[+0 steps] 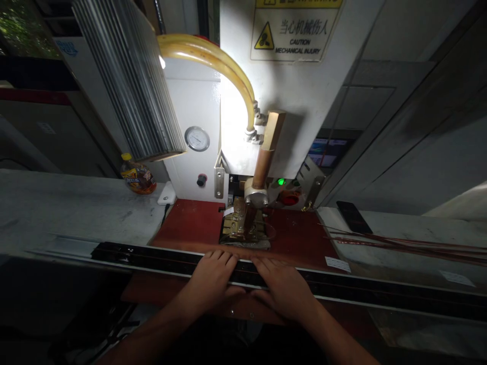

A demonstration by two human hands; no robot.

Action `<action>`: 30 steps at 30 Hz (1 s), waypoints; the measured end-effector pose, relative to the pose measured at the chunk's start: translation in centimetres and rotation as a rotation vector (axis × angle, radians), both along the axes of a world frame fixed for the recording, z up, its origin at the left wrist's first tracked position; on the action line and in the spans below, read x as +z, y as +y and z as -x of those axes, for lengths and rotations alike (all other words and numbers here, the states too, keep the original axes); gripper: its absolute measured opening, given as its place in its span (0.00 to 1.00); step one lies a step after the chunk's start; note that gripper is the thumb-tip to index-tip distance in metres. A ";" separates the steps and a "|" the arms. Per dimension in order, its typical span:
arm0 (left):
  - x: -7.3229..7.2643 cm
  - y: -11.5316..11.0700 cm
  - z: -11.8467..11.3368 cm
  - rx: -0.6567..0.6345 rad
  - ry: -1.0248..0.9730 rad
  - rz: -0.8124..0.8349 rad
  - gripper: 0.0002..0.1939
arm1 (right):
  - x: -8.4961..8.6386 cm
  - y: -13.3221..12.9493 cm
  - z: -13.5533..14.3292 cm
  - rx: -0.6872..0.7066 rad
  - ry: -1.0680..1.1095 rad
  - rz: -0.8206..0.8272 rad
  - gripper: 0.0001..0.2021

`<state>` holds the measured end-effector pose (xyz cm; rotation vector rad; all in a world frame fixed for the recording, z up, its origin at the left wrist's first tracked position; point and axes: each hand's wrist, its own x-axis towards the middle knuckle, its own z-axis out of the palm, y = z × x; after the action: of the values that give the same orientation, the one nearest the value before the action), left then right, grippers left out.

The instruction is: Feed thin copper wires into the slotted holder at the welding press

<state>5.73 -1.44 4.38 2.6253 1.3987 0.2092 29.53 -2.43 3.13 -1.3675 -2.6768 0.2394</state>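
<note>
At the far left, blue lettering on a pale panel is too blurred to read. Below stands a clear plastic bottle of amber liquid with a yellow cap [142,178], its yellow-and-dark label illegible. In front of it, the long black rail with pale metal edges [163,257] begins and crosses rightward over the near side of a red work surface [198,220], out of view at the right.

The person's left hand [213,274] grips the rail, fingers over the far edge and thumb along the near side. Behind the rail, between the hands, sits a small brass-coloured metal fixture [238,225], below a copper-coloured cylinder [262,170]. The right hand [285,286], just beside the left, holds the rail in the same way, so the rail lies under both sets of fingers.

Above, a white-and-yellow warning sign [297,33] reads "当心机械伤人", "CAUTION" and "MECHANICAL INJURY"; its yellow top line is cut off. Farther right, white paper slips [338,264] carry print too small to read, near a black phone [353,217] and thin copper-coloured rods [403,246].
</note>
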 end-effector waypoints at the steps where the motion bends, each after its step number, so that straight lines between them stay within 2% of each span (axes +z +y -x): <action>1: 0.0 0.0 0.3 -0.002 -0.001 -0.005 0.35 | 0.0 0.0 -0.1 0.001 0.000 -0.003 0.32; 9: 0.5 0.3 3.2 0.028 0.040 0.004 0.37 | 0.8 -0.1 -1.0 -0.013 -0.018 0.063 0.32; 15: 0.4 0.5 5.6 0.061 0.009 -0.023 0.37 | 0.4 0.0 -2.2 -0.012 -0.007 0.056 0.31; 24: 0.0 0.4 4.9 0.099 0.044 -0.060 0.28 | 0.1 -0.2 -2.7 -0.015 -0.011 0.015 0.30; 30: 0.3 0.6 4.8 0.075 0.090 -0.032 0.28 | 0.3 -0.3 -2.5 -0.033 0.011 0.009 0.29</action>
<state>0.90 -0.88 4.70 2.6413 1.5360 0.1246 32.04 -2.73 3.40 -1.4080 -2.6451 0.2545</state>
